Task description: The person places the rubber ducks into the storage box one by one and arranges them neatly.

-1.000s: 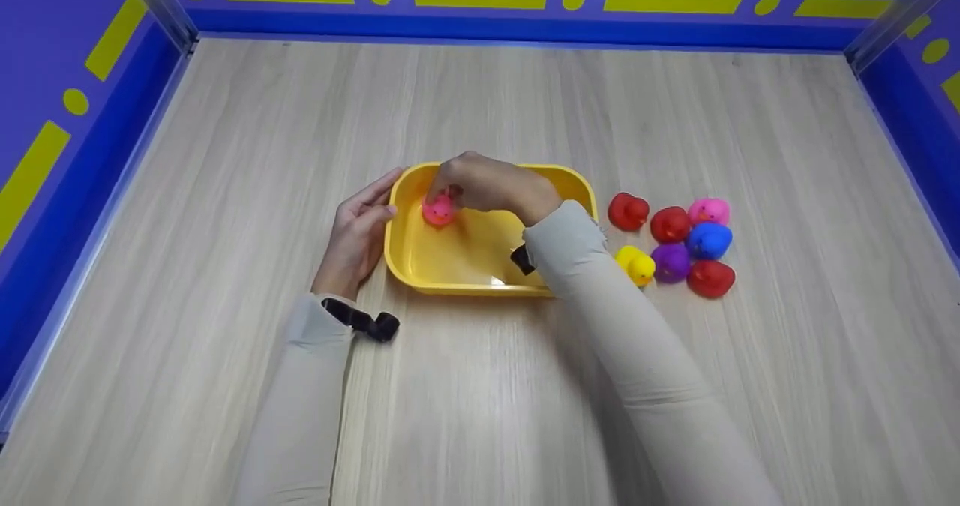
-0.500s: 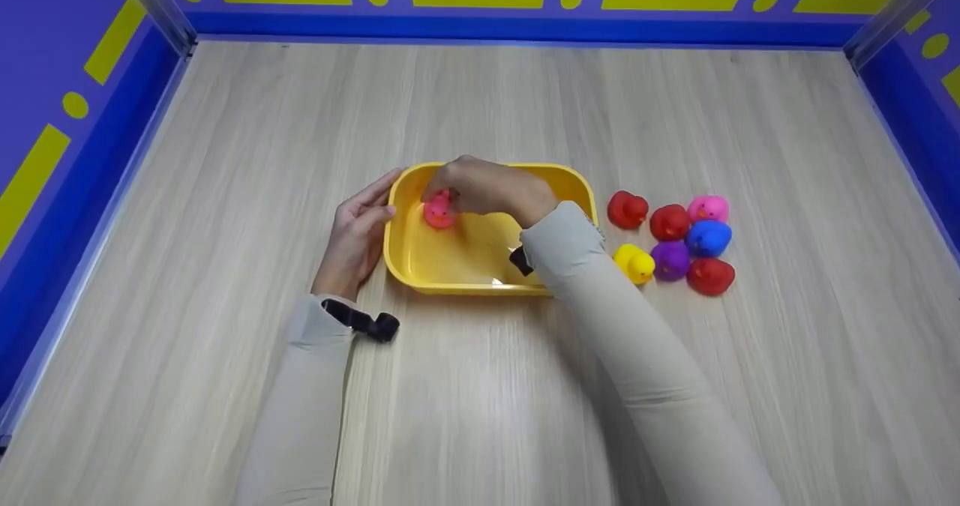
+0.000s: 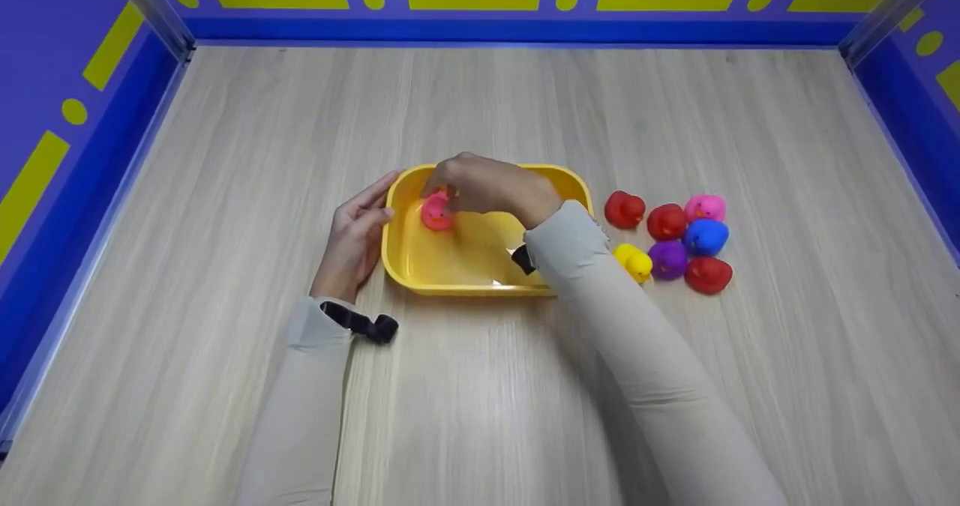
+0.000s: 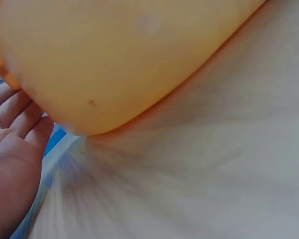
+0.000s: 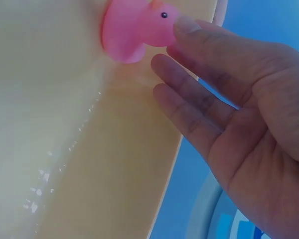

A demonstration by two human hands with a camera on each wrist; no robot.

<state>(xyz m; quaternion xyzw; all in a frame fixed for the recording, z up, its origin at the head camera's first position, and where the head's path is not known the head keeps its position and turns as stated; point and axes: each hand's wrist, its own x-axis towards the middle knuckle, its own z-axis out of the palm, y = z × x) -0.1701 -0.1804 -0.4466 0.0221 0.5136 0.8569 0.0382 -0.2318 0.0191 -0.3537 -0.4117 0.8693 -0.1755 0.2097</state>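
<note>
Table [image 3: 480, 401] check: pink duck [image 3: 436, 214] in the tub [image 3: 450, 258], right hand [image 3: 491, 184] pinching it, left hand [image 3: 356, 240] bracing straight-fingered, so I'd guess seven ducks [image 3: 668, 260] outside to go.

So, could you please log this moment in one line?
left hand: touching rectangular yellow plastic tub; right hand: at pink toy duck inside, grip unclear; beside tub: seven coloured toy ducks

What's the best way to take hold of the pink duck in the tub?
I'd probably pinch the pink duck by its head, coming from above: the head is rounded and smaller than the body, and the tub has walls all around.
</note>
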